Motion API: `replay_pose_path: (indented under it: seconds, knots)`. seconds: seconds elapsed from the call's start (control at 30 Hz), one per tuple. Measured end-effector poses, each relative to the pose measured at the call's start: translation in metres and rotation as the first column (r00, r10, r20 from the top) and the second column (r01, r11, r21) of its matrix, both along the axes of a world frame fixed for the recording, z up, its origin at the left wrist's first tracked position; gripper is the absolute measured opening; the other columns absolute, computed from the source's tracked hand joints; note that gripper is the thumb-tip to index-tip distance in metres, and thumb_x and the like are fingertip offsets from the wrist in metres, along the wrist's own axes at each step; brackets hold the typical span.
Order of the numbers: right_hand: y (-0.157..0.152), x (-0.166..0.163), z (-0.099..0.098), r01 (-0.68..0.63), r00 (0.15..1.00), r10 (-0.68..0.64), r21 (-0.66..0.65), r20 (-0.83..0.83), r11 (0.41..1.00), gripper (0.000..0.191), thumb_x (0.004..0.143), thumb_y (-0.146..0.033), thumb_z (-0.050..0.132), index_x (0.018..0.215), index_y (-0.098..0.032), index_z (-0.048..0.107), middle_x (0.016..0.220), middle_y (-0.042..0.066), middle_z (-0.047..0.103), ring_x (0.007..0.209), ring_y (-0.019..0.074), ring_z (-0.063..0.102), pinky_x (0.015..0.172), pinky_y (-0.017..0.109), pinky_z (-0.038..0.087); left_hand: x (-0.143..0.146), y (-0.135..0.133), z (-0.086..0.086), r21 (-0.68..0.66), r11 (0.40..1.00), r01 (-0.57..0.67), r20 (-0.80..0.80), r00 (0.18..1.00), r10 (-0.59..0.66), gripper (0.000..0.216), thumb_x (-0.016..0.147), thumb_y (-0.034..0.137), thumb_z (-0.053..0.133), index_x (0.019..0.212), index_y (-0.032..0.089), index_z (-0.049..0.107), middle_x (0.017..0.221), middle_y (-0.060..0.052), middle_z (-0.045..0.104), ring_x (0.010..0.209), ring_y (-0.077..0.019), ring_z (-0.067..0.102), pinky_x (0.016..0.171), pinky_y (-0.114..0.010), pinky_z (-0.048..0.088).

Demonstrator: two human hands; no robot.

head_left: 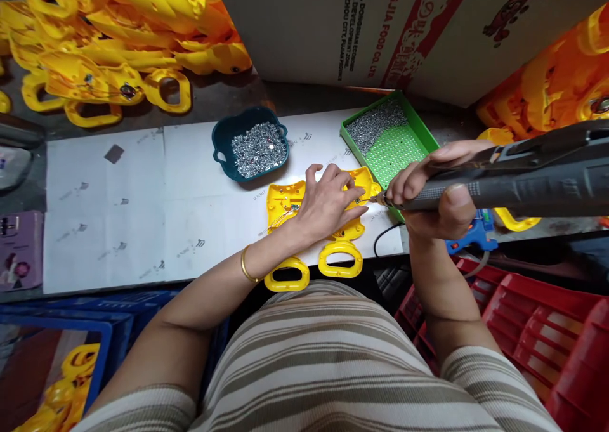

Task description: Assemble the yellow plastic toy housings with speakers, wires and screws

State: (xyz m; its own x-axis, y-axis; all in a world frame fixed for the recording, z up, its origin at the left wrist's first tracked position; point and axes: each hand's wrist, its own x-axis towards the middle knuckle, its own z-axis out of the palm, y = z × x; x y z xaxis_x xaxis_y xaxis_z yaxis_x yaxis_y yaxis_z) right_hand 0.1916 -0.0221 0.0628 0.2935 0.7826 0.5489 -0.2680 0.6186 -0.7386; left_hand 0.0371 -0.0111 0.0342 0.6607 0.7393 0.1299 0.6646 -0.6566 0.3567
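A yellow plastic part (285, 198) with two loop handles lies on the white work surface (143, 216) in front of me. My left hand (328, 202) rests on top of it, fingers spread and pressing down, holding it still. My right hand (428, 194) is wrapped around a dark grey electric screwdriver (523, 178), whose tip touches the part just right of my left fingertips. Small wires show on the part's left side.
A dark teal bowl of screws (257, 150) and a green tray of screws (385, 134) stand behind the part. Several yellow parts (118, 39) pile at back left. A cardboard box (404, 26) stands behind. Red crates (537, 330) at right, blue crates (61, 330) at left.
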Motion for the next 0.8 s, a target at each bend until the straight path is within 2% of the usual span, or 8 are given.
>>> replay_pose_path:
  seconds: [0.2, 0.4, 0.57, 0.7, 0.8]
  knots:
    - [-0.003, -0.002, 0.005, -0.057, 0.998, 0.057, 0.032, -0.001, 0.998, 0.020, 0.082, -0.041, 0.063, 0.096, -0.027, 0.063, 0.051, -0.007, 0.046, 0.033, 0.0095, 0.036, 0.032, 0.025, 0.037, -0.003, -0.003, -0.001, -0.103, 0.994, 0.042, 0.093, 0.995, -0.033, 0.015, 0.090, 0.033, 0.062, 0.088, 0.026, 0.076, 0.081, -0.004, 0.070, 0.092, -0.0236, 0.052, 0.090, -0.049, 0.027]
    - [-0.008, -0.002, 0.013, -0.069, 0.998, 0.069, -0.008, 0.011, 0.998, 0.019, 0.084, -0.044, 0.060, 0.094, -0.027, 0.061, 0.051, -0.007, 0.044, 0.033, 0.0111, 0.038, 0.032, 0.026, 0.034, -0.009, -0.005, -0.010, -0.204, 0.979, 0.016, 0.236, 0.971, 0.033, 0.012, 0.086, 0.037, 0.069, 0.089, 0.028, 0.076, 0.083, -0.001, 0.074, 0.088, -0.0206, 0.054, 0.085, -0.042, 0.029]
    - [-0.008, 0.001, 0.006, -0.111, 0.994, 0.112, -0.056, 0.011, 0.992, 0.021, 0.084, -0.049, 0.060, 0.096, -0.032, 0.059, 0.050, -0.007, 0.045, 0.034, 0.0125, 0.036, 0.038, 0.032, 0.042, -0.010, -0.009, -0.012, -0.242, 0.970, -0.012, 0.279, 0.957, 0.081, 0.014, 0.084, 0.039, 0.071, 0.087, 0.028, 0.077, 0.083, 0.001, 0.074, 0.091, -0.0194, 0.054, 0.085, -0.038, 0.032]
    - [-0.007, 0.004, -0.001, -0.082, 0.996, 0.085, -0.071, 0.040, 0.994, 0.025, 0.080, -0.053, 0.064, 0.097, -0.036, 0.058, 0.046, -0.008, 0.044, 0.034, 0.0152, 0.038, 0.043, 0.037, 0.046, -0.011, -0.007, -0.011, -0.210, 0.978, -0.014, 0.225, 0.972, 0.063, 0.024, 0.082, 0.043, 0.071, 0.101, 0.028, 0.075, 0.096, -0.002, 0.074, 0.097, -0.0214, 0.052, 0.086, -0.039, 0.032]
    - [-0.006, 0.007, 0.001, -0.014, 0.999, 0.017, -0.056, 0.041, 0.998, 0.023, 0.079, -0.051, 0.065, 0.094, -0.034, 0.061, 0.045, -0.007, 0.044, 0.031, 0.0135, 0.035, 0.035, 0.033, 0.040, -0.015, 0.000, -0.010, -0.137, 0.990, -0.013, 0.148, 0.988, 0.033, 0.038, 0.081, 0.048, 0.071, 0.114, 0.027, 0.070, 0.109, -0.006, 0.072, 0.101, -0.0252, 0.050, 0.086, -0.042, 0.031]
